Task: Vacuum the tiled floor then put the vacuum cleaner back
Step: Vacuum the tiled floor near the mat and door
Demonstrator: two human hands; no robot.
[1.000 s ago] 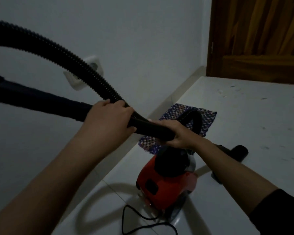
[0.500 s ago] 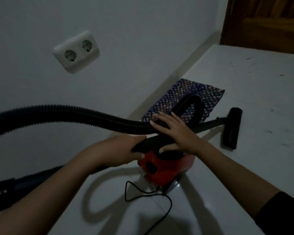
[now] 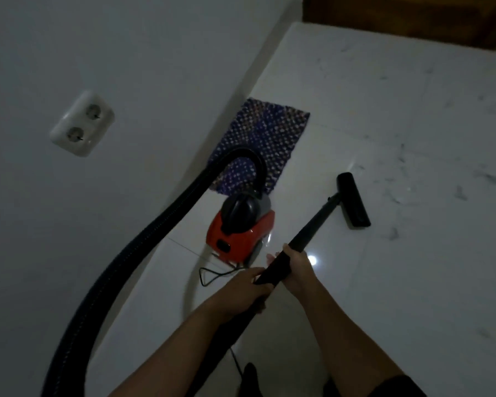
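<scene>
A small red and black vacuum cleaner [image 3: 239, 228] stands on the white tiled floor [image 3: 413, 267] close to the wall. Its ribbed black hose [image 3: 143, 247] arches from the top of the body down to the lower left. A black wand [image 3: 312, 224] runs up and right to the floor nozzle [image 3: 352, 199], which lies flat on the tiles. My left hand [image 3: 245, 293] grips the lower end of the wand. My right hand [image 3: 297, 269] is closed around the wand just above it.
A blue patterned mat [image 3: 265, 144] lies by the wall behind the vacuum. A double wall socket [image 3: 82, 123] is on the grey wall at left. The thin power cord [image 3: 212, 277] loops on the floor by the vacuum. A wooden door [image 3: 413, 21] is at top right.
Both hands moved off the hose on top of the vacuum and down onto the wand, nearer to me. The view rose and tilted down; the hose now hangs in a long arc.
</scene>
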